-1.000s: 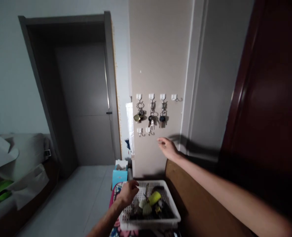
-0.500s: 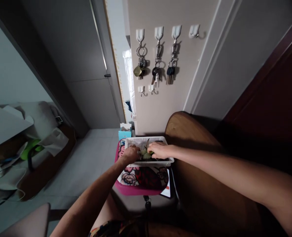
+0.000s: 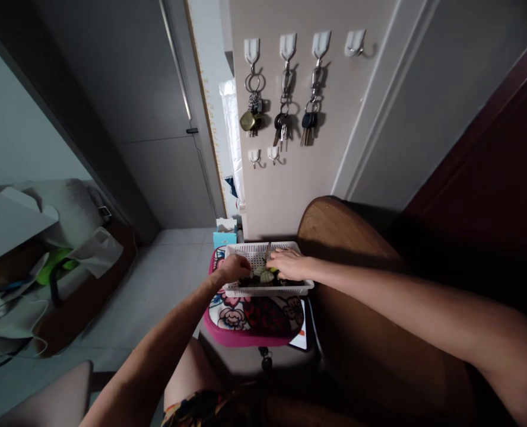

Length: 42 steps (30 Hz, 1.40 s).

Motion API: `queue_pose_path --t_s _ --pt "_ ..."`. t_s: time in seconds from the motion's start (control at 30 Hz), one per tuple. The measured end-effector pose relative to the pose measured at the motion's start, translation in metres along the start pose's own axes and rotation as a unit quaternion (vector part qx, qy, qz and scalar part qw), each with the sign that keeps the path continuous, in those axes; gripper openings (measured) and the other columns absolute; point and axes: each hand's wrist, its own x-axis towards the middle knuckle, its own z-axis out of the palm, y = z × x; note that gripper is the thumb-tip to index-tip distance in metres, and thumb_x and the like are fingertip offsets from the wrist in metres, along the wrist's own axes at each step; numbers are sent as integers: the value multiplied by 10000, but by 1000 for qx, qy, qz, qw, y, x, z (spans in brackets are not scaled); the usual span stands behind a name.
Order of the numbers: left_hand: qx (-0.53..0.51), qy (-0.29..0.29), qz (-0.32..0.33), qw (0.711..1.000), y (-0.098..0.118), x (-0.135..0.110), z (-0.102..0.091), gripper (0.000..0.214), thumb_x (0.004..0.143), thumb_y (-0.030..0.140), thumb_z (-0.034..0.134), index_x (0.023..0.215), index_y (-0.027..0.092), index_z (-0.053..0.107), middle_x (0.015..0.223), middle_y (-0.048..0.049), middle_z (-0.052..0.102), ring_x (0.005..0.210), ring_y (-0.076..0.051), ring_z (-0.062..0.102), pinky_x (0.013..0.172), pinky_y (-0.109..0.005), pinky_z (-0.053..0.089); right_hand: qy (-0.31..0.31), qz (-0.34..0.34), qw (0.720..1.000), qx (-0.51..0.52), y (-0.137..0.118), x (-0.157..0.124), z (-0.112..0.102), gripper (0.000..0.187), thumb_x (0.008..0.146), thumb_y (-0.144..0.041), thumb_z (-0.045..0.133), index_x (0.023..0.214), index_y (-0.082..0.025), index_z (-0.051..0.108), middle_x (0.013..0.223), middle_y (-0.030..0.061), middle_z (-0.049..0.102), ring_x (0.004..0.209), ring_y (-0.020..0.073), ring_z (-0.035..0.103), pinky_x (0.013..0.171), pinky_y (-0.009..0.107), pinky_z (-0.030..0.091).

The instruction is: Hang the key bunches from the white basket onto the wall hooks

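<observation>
Both my hands reach into a white perforated basket [image 3: 250,249] that sits on a pink floral cushion [image 3: 254,317]. My left hand [image 3: 233,268] curls over the basket's left side, fingers bent on something I cannot make out. My right hand [image 3: 288,264] lies palm down over green and yellow key tags [image 3: 266,275] in the basket, fingers bent; what it holds is hidden. Above, white wall hooks [image 3: 287,45] carry three key bunches [image 3: 282,123]; the fourth upper hook [image 3: 354,42] is bare.
Two small bare hooks [image 3: 262,155] sit below the key bunches. A brown wooden chair back [image 3: 335,222] stands right of the basket. A blue tissue box [image 3: 225,232] is on the floor by the wall. A grey door [image 3: 148,130] and cluttered sofa [image 3: 45,237] lie to the left.
My right hand dropped from near the wall hooks into the basket. My view tilted down and moved closer, then steadied. Both hands shifted slightly among the basket's contents.
</observation>
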Motion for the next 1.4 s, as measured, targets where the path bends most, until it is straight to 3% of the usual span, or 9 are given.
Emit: queue_pose_path --t_s 0.13,0.27,0.37,0.53,0.7,0.97,1.1,1.27,1.4 --pt "-127 26 -38 991 -1 1 -4 165 552 135 469 672 113 580 432 38 489 402 -50 407 409 -156 321 -11 14 998 -59 7 4 -5 229 623 -160 431 813 -229 537 807 45 528 759 182 466 622 279 338" --pt "-146 31 -23 989 -2 3 -5 178 567 122 444 680 96 579 386 52 432 356 -33 346 386 -155 295 5 52 997 -55 15 7 -5 300 608 -223 458 904 -234 501 820 47 530 739 181 484 612 272 351" --pt "-149 46 -11 988 -3 7 -5 222 588 99 390 717 90 570 398 48 421 373 -35 356 401 -154 311 22 40 998 -48 17 7 -5 301 599 -226 470 898 -223 506 866 52 516 778 185 476 636 270 354" --pt "-3 43 16 999 0 6 -4 259 574 136 414 781 117 568 534 4 505 476 -71 428 474 -181 355 13 23 998 -52 13 7 -2 286 578 -208 481 860 -187 523 872 74 508 791 196 474 651 286 357" --pt "160 2 77 984 4 1 8 297 517 132 470 791 165 579 783 -42 555 700 -145 483 631 -221 370 20 61 998 -29 18 9 2 318 569 -194 481 884 -206 516 869 65 523 800 204 479 669 302 348" --pt "111 -44 126 985 11 1 21 334 545 185 470 869 196 549 815 -17 561 719 -142 491 648 -213 377 0 73 997 -28 16 7 -7 374 567 -206 490 940 -216 497 885 75 545 787 214 497 629 307 373" --pt "111 -9 98 989 14 2 24 257 518 158 485 754 173 585 762 -25 567 707 -155 486 652 -233 368 -12 69 997 -42 14 5 -11 375 569 -219 492 943 -219 496 873 70 551 770 199 504 606 280 378" --pt "-34 6 -23 999 15 6 14 180 574 131 421 684 123 564 567 -7 529 547 -96 465 523 -202 373 7 76 997 -28 19 7 -13 264 571 -214 474 825 -200 544 842 70 555 743 193 508 571 256 368" --pt "-237 9 -7 971 23 7 -1 178 602 165 430 741 114 530 601 4 506 532 -58 440 481 -159 368 40 60 997 25 20 12 -15 199 574 -173 436 736 -173 552 782 63 566 707 173 506 540 226 349"
